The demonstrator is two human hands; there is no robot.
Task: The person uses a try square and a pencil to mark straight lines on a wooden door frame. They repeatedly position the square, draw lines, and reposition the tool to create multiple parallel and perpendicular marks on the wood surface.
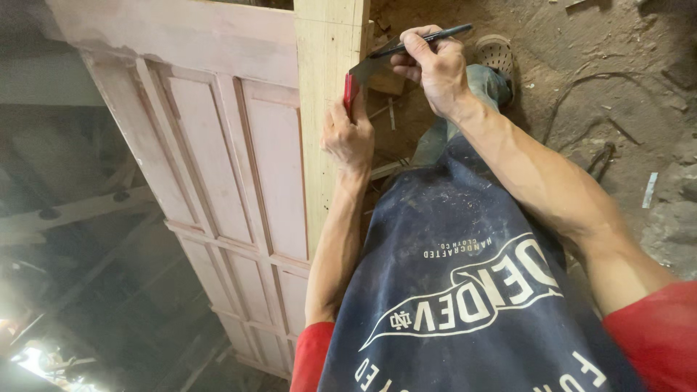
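One try square (363,78), red stock and grey blade, sits against the right edge of the pale plank (323,109) near its top. The left hand (350,138) wraps its fingers around the red stock, pressing it to that edge. The right hand (434,67) pinches one black pencil (425,38), its tip at the blade. One panelled door (218,160) lies alongside the plank's left edge, with six recessed panels showing
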